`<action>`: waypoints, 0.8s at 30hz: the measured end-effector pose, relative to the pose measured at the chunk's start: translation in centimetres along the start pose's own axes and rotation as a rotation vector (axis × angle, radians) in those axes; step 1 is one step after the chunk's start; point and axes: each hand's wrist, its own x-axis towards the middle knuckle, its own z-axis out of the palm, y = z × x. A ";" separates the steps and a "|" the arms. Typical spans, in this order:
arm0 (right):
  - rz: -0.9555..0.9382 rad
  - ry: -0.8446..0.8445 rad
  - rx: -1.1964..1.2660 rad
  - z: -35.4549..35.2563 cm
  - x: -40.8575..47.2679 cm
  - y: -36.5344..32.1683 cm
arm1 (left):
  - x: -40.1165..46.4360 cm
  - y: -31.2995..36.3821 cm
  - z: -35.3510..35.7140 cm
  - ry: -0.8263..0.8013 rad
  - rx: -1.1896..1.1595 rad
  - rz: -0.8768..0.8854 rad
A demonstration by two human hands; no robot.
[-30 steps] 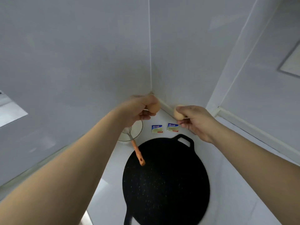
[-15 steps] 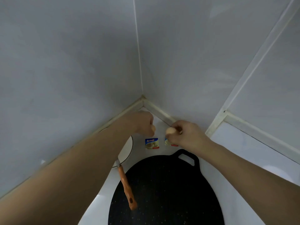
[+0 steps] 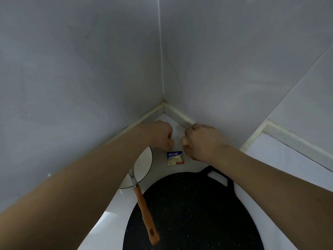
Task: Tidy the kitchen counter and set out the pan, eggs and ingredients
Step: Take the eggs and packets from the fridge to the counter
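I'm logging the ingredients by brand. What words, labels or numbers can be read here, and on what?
Small packet on the counter, between the two hands: printed label with a blue top and a red strip below, lettering too blurred to read.
Pan, bowl, whisk handle: no text visible.
Nothing else carries writing.
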 end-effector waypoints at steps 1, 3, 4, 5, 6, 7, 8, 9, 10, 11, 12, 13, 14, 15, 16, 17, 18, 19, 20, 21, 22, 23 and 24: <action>-0.016 0.007 -0.026 0.2 0.1 0.0 | 0.0 0.0 0.1 0.000 0.000 0.004; -0.039 0.003 -0.054 0.4 0.4 0.0 | 0.1 -0.1 0.2 0.007 -0.007 0.008; -0.043 -0.004 -0.062 0.4 0.6 0.0 | 0.1 -0.1 0.2 0.007 -0.011 0.009; -0.047 -0.009 -0.070 0.5 0.7 0.1 | 0.2 -0.1 0.2 0.005 -0.016 0.010; -0.053 -0.015 -0.083 0.6 0.9 0.1 | 0.2 -0.1 0.3 0.003 -0.020 0.007; -0.057 -0.024 -0.102 0.7 1.1 0.0 | 0.2 -0.1 0.3 0.003 -0.025 0.005; -0.052 -0.037 -0.118 0.8 1.3 -0.2 | 0.2 -0.2 0.3 0.006 -0.029 0.003; -0.041 -0.051 -0.130 0.8 1.4 -0.3 | 0.1 -0.3 0.4 0.014 -0.035 0.001; -0.027 -0.061 -0.135 0.7 1.5 -0.5 | 0.1 -0.4 0.5 0.020 -0.040 0.002; -0.016 -0.070 -0.136 0.7 1.5 -0.5 | 0.1 -0.4 0.6 0.024 -0.045 0.002; -0.013 -0.076 -0.138 0.7 1.6 -0.5 | 0.1 -0.5 0.7 0.026 -0.048 0.000; -0.012 -0.081 -0.144 0.7 1.7 -0.5 | 0.1 -0.6 0.7 0.031 -0.050 0.000; -0.011 -0.084 -0.147 0.7 1.7 -0.4 | 0.1 -0.6 0.7 0.035 -0.049 0.000; -0.009 -0.085 -0.147 0.7 1.7 -0.4 | 0.1 -0.6 0.7 0.037 -0.048 0.001; -0.008 -0.085 -0.147 0.7 1.7 -0.3 | 0.1 -0.6 0.7 0.039 -0.047 0.001; -0.010 -0.085 -0.149 0.7 1.7 -0.3 | 0.0 -0.6 0.7 0.040 -0.048 -0.001; -0.010 -0.088 -0.151 0.7 1.6 -0.4 | 0.0 -0.6 0.7 0.039 -0.048 -0.003; -0.011 -0.095 -0.153 0.7 1.6 -0.4 | 0.0 -0.6 0.8 0.037 -0.051 -0.004; -0.009 -0.101 -0.154 0.8 1.5 -0.5 | 0.0 -0.5 0.8 0.036 -0.054 -0.004; -0.008 -0.104 -0.154 0.8 1.5 -0.5 | 0.0 -0.5 0.8 0.035 -0.060 -0.005; -0.008 -0.102 -0.156 0.9 1.5 -0.6 | 0.0 -0.5 0.8 0.033 -0.063 -0.009; -0.007 -0.096 -0.159 0.9 1.5 -0.6 | 0.1 -0.4 0.7 0.030 -0.064 -0.012; -0.004 -0.094 -0.157 0.9 1.6 -0.6 | 0.1 -0.4 0.7 0.027 -0.064 -0.015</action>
